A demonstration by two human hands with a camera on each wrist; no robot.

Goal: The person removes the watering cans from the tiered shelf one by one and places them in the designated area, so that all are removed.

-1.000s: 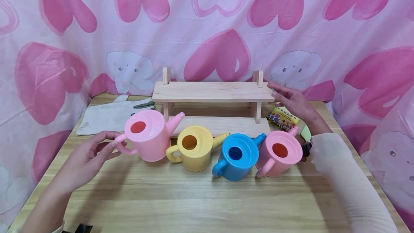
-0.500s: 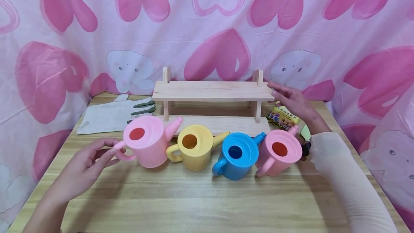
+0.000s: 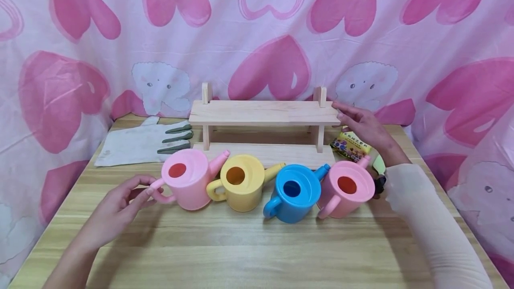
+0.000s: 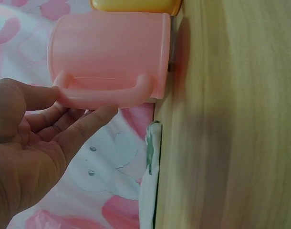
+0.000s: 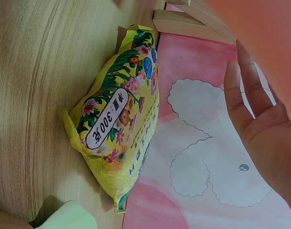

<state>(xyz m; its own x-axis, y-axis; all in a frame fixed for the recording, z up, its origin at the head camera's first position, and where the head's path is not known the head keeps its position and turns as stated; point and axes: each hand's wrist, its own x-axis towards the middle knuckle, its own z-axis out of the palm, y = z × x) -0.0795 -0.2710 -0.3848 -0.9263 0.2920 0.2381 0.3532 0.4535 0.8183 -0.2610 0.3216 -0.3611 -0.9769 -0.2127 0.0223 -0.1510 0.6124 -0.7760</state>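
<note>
My left hand [image 3: 120,208] pinches the handle of a pink watering can [image 3: 186,179] between thumb and fingers. In the left wrist view its base is at or just above the tabletop. To its right stand a yellow watering can [image 3: 242,186], a blue watering can [image 3: 295,195] and a second pink watering can [image 3: 347,188], spouts pointing back right. Behind them is a two-tier wooden shelf [image 3: 263,113]. My right hand [image 3: 363,128] touches the right end of its upper board with extended fingers; the exact contact is partly hidden.
A pale glove [image 3: 136,144] with green fingertips lies at the back left. Beside the shelf, under my right hand, sits a yellow flower-printed bag [image 5: 119,105]. A light green object [image 5: 71,217] lies near it, mostly hidden. A heart-patterned curtain [image 3: 269,66] hangs behind the table.
The left pink watering can has come down and toward me, then slightly right, beside the yellow one; more of the glove shows. My right hand has stayed at the shelf end.
</note>
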